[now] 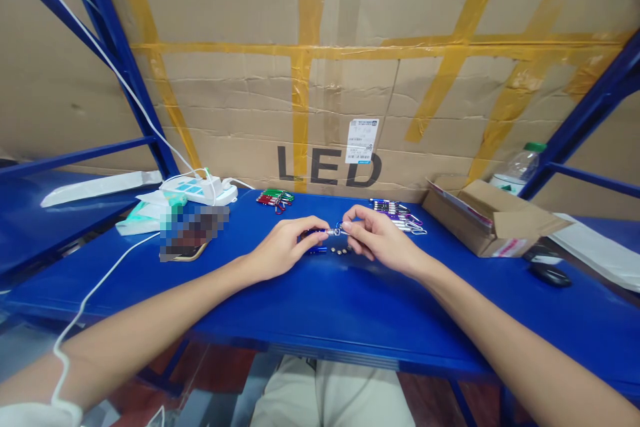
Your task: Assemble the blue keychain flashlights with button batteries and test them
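Note:
My left hand [295, 240] pinches a small blue and silver keychain flashlight [331, 232] by its body, thumb below and fingers above. At its other end, the fingertips of my right hand [373, 233] are closed on the metal ring and blue clip [342, 227]. Just under the hands a separate blue tube [317, 250] lies on the table. Beside it sit several small round button cells [340, 251], partly shaded by my right fingers. The inside of the left grip is hidden.
Red and green clip keychains [275, 199] lie behind my left hand, dark, purple and silver ones [400, 215] behind my right. A phone [193, 237] and power strip [200, 191] are left. An open carton [480, 220], bottle [520, 167] and black mouse [550, 274] stand right; cardboard [225, 107] walls the back.

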{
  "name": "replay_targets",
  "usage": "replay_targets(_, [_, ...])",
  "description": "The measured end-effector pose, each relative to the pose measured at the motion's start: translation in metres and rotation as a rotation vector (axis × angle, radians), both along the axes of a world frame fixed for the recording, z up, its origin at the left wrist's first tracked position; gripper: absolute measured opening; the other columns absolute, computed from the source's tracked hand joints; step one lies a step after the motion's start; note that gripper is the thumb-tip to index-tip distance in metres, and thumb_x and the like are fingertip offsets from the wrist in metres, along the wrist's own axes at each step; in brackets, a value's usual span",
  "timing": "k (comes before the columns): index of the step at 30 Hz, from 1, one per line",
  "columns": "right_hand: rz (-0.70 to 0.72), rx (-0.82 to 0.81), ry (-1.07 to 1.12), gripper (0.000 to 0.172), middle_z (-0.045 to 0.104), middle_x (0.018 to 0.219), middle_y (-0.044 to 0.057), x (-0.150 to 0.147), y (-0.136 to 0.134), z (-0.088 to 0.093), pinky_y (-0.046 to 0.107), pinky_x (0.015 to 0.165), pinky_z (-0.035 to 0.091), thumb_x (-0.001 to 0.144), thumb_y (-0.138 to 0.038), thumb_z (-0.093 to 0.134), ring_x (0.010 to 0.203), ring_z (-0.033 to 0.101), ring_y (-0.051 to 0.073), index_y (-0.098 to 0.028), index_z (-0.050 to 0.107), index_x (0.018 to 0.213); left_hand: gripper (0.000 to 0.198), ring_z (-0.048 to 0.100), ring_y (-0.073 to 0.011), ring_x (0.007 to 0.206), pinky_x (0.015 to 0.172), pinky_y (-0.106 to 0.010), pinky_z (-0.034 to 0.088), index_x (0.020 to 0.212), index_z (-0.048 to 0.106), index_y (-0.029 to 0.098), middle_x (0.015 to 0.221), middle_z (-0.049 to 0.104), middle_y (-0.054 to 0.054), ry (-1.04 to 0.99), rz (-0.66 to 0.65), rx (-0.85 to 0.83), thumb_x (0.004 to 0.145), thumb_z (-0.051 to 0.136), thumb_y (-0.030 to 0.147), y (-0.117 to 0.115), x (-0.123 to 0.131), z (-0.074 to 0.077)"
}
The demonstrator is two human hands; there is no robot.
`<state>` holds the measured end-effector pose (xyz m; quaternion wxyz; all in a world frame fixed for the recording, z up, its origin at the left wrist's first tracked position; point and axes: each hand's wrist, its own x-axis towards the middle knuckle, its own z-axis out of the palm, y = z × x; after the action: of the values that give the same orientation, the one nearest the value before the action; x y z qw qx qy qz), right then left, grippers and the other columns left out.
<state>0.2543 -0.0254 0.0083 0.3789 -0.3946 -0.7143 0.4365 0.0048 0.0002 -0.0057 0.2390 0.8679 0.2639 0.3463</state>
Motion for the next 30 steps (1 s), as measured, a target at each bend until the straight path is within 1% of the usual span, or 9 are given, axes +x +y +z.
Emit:
replay_targets(3, [-0.009,0.020,0.022,0.042,0.046,0.059,-0.009,-0.0020,-0.0016,-0.0016,0.024,0.052,0.030,0.102,-0.064,0.060,0.053,0.038,0.010,-0.022,0.056,0.099,0.028,0.073,-0.0172,0.087,0.086,-0.027,0.053,0.119,0.072,0.021,0.102,0.079,-0.002,0.006,-0.012,-0.004,0.110,0.056,0.041,-0.0005,0.0000,-0.0001])
replay_targets(5, [0.003,0.008,0.062,0.044,0.043,0.062,-0.009,-0.0030,-0.0017,-0.0027,0.025,0.054,0.029,0.101,-0.065,0.061,0.056,0.036,0.010,-0.021,0.058,0.100,0.028,0.073,-0.0171,0.090,0.086,-0.027,0.052,0.119,0.072,0.021,0.106,0.079,-0.002,0.012,-0.025,0.003,0.110,0.057,0.042,-0.0008,0.0003,-0.0001])
replay_targets(7, [0.037,-0.040,0.109,0.044,0.041,0.065,-0.009,-0.0035,-0.0019,-0.0031,0.025,0.054,0.027,0.100,-0.064,0.063,0.057,0.033,0.011,-0.021,0.059,0.102,0.028,0.072,-0.0167,0.090,0.086,-0.026,0.052,0.119,0.072,0.021,0.110,0.079,-0.002,0.019,-0.033,0.014,0.110,0.057,0.043,-0.0011,0.0005,-0.0002])
replay_targets(9, [0.075,-0.071,0.143,0.042,0.042,0.067,-0.008,-0.0036,-0.0022,-0.0028,0.025,0.054,0.028,0.099,-0.062,0.065,0.058,0.034,0.011,-0.021,0.059,0.106,0.028,0.071,-0.0165,0.091,0.086,-0.026,0.052,0.120,0.072,0.022,0.113,0.079,-0.002,0.029,-0.033,0.022,0.109,0.058,0.043,-0.0011,0.0005,-0.0003])
replay_targets(13, [0.107,-0.069,0.152,0.039,0.050,0.072,-0.006,-0.0021,-0.0026,-0.0019,0.027,0.057,0.031,0.101,-0.057,0.064,0.060,0.039,0.012,-0.021,0.059,0.114,0.029,0.072,-0.0173,0.092,0.087,-0.027,0.052,0.121,0.072,0.022,0.113,0.079,-0.002,0.042,-0.015,0.019,0.109,0.057,0.044,-0.0007,-0.0001,-0.0004])
replay_targets(19, [0.117,-0.029,0.120,0.044,0.050,0.066,-0.007,-0.0007,-0.0021,-0.0016,0.029,0.060,0.033,0.104,-0.056,0.061,0.059,0.042,0.013,-0.018,0.064,0.126,0.032,0.073,-0.0183,0.086,0.083,-0.028,0.053,0.122,0.070,0.021,0.105,0.080,-0.003,0.046,0.008,-0.015,0.109,0.056,0.047,-0.0007,-0.0006,-0.0004])
replay_targets(22, [0.111,-0.009,0.121,0.046,0.048,0.063,-0.008,-0.0021,-0.0032,-0.0003,0.030,0.060,0.032,0.104,-0.055,0.062,0.057,0.041,0.013,-0.017,0.064,0.128,0.031,0.075,-0.0192,0.090,0.084,-0.028,0.054,0.121,0.069,0.021,0.103,0.080,-0.003,0.031,-0.016,-0.043,0.109,0.055,0.046,-0.0011,-0.0005,0.0001])
replay_targets(24, [0.115,-0.007,0.148,0.045,0.049,0.064,-0.007,-0.0036,-0.0041,0.0001,0.029,0.059,0.032,0.103,-0.054,0.063,0.056,0.040,0.012,-0.017,0.064,0.128,0.029,0.075,-0.0190,0.090,0.086,-0.028,0.053,0.120,0.068,0.021,0.100,0.079,-0.002,0.027,-0.026,-0.053,0.110,0.054,0.045,-0.0013,-0.0006,0.0005])
replay_targets(30, [0.144,-0.044,0.231,0.042,0.053,0.068,-0.007,-0.0071,-0.0051,-0.0026,0.028,0.057,0.032,0.103,-0.051,0.066,0.055,0.038,0.011,-0.018,0.063,0.129,0.028,0.073,-0.0182,0.090,0.088,-0.027,0.052,0.120,0.067,0.021,0.097,0.078,-0.001,0.019,-0.047,-0.055,0.111,0.053,0.043,-0.0008,-0.0009,-0.0003])
